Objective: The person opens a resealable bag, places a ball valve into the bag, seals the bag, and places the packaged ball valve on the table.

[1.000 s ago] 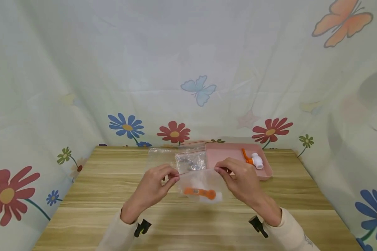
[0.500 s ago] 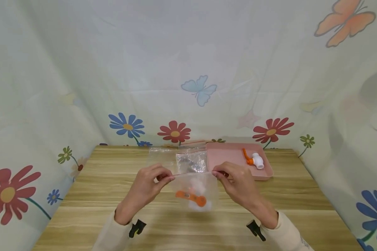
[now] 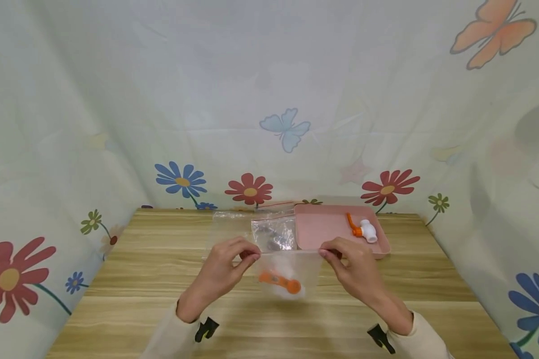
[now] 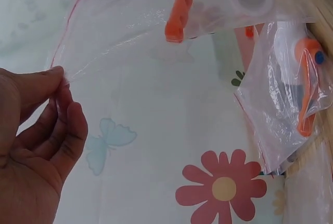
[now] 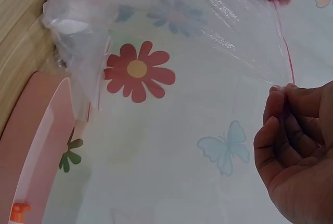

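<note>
My left hand (image 3: 224,267) pinches one top corner of a clear zip bag (image 3: 312,271), thumb against fingertips. The other top corner is pinched by my right hand (image 3: 355,267), so the red-lined mouth is stretched between them. The bag hangs above the table. Inside it sits a white ball valve with an orange handle (image 3: 280,282); its white round opening (image 4: 252,0) shows through the plastic in the left wrist view. Whether the zip is sealed cannot be told. In the right wrist view my right thumb and finger hold the end of the red strip (image 5: 289,62).
A pink tray (image 3: 319,224) stands behind my right hand, with a loose white and orange ball valve (image 3: 368,231) in it. Left of it lie clear bags (image 3: 274,233). In the left wrist view one bag (image 4: 265,114) holds another valve. The wooden table (image 3: 161,234) meets a flowered curtain (image 3: 206,124).
My hands have spread slightly apart, drawing the bag's top edge tauter. The bag first swung left, then came back right, its top edge now a little lower.
</note>
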Motion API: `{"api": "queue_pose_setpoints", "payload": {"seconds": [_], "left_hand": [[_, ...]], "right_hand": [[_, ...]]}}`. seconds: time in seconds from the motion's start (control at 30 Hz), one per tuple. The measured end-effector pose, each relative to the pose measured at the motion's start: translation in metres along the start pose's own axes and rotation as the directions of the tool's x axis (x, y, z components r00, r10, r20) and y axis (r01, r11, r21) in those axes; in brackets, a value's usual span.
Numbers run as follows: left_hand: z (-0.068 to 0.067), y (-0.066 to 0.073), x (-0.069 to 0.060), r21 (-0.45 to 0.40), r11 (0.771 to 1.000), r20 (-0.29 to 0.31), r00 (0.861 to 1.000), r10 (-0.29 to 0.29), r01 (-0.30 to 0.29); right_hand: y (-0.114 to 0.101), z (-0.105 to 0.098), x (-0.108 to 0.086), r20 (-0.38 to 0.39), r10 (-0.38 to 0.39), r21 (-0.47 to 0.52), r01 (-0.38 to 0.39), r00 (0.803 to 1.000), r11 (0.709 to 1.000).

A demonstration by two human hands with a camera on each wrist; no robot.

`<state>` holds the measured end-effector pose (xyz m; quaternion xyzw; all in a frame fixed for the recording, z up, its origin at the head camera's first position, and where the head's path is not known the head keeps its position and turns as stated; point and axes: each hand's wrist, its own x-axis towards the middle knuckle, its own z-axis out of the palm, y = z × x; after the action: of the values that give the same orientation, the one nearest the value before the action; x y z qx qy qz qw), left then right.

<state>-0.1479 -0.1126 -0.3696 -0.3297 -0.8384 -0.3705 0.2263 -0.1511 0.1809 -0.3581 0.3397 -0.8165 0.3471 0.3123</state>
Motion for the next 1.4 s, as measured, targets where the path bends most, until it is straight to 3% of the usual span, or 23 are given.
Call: {"api": "queue_pose_setpoints", "payload": {"seconds": [0.2, 0.57, 0.83, 1.1, 1.4], "left_hand": [[0.011, 0.005, 0.005, -0.013, 1.000, -0.017, 1.000, 0.002, -0.002], [0.037, 0.013, 0.015, -0.104, 0.993, 0.029, 0.998, 0.059, -0.056], [0.057, 0.013, 0.020, -0.122, 0.992, 0.058, 0.997, 0.041, -0.034], [0.074, 0.004, 0.023, -0.124, 0.991, 0.141, 0.989, -0.040, 0.058], [0.091, -0.018, 0.031, -0.137, 0.986, 0.145, 0.987, -0.070, 0.090]], "right_hand": [[0.009, -0.008, -0.011, -0.011, 0.027, -0.005, -0.027, 1.000, 1.000], [0.023, -0.024, -0.031, -0.039, 0.103, -0.048, -0.105, 0.994, 0.993], [0.027, -0.034, -0.041, -0.052, 0.183, -0.098, -0.188, 0.982, 0.977], [0.041, -0.030, -0.049, -0.038, 0.241, -0.158, -0.244, 0.970, 0.957], [0.066, -0.017, -0.047, -0.061, 0.259, -0.170, -0.266, 0.964, 0.949]]}}
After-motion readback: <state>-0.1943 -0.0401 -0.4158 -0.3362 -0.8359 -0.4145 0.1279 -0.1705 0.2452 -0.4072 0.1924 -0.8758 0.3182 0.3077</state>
